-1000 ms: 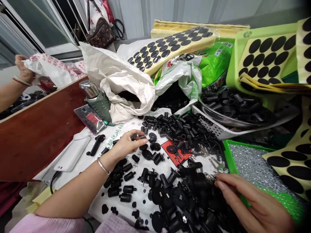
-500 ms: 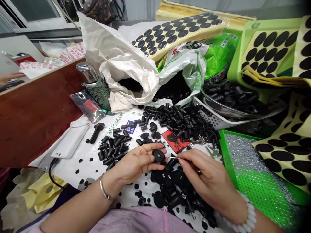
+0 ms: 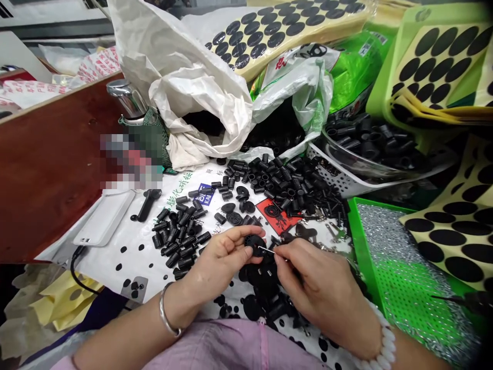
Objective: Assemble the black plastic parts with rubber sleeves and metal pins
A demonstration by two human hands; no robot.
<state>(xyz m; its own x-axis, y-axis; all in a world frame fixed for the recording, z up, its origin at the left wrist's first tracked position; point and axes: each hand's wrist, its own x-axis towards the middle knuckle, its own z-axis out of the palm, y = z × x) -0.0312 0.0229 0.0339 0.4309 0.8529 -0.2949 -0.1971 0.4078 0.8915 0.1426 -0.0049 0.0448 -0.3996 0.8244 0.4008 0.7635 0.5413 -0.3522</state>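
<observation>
Between thumb and fingers, my left hand grips a round black plastic piece. A thin silvery metal pin is pinched in my right hand, and its tip reaches the face of the black piece. Whether the tip sits inside a hole is too small to tell. Beneath both hands lies a pile of black parts, partly covered by them. Just beyond my fingers are a red printed card and a few round black caps.
Short black tubes lie in heaps on the white sheet. A green tray of silvery pins stands at right, below a clear bowl of black tubes. Open white bags stand behind. A white power bank with a cable lies left.
The pin's tip has come onto the black piece, which my left hand has turned slightly. Both hands are closer together. The camera view has tilted a little downward.
</observation>
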